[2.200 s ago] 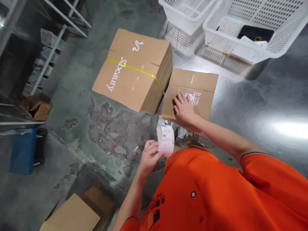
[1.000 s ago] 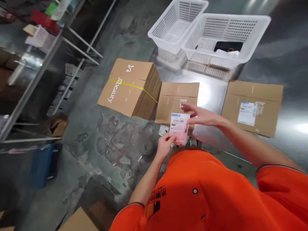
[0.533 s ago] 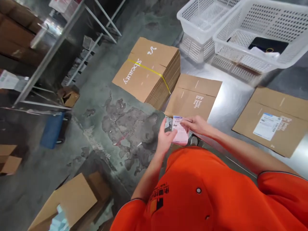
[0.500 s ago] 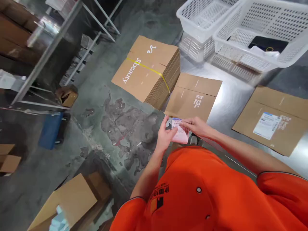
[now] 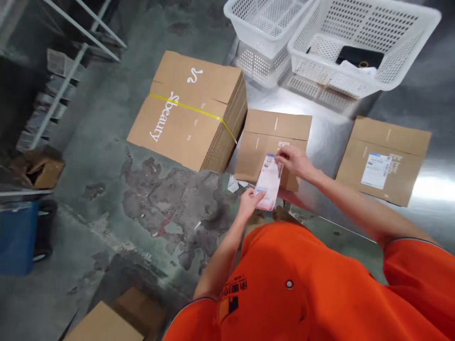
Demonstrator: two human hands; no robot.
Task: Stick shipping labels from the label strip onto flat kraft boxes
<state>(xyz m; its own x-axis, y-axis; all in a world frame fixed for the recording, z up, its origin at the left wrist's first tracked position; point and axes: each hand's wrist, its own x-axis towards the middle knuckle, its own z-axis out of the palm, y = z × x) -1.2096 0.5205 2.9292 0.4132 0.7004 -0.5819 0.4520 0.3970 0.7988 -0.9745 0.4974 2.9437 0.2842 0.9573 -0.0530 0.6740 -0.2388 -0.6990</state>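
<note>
The label (image 5: 269,182) I'm holding is thin, smooth paper with a faint sheen. The flattened box (image 5: 272,125) is matt, slightly rough cardboard, like the stack (image 5: 185,111), which has a glossy yellow plastic strap (image 5: 194,110) around it. The baskets (image 5: 387,84) are smooth white plastic, the sheet (image 5: 330,142) beneath them is shiny metal, the floor (image 5: 167,208) is rough, worn concrete, and my shirt (image 5: 284,303) is matt orange cloth.

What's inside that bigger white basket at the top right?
The white plastic basket holds a flat black item, partly covered by something white, perhaps paper or plastic. What lies beneath them, and the hidden part of the black item, cannot be seen.
</note>
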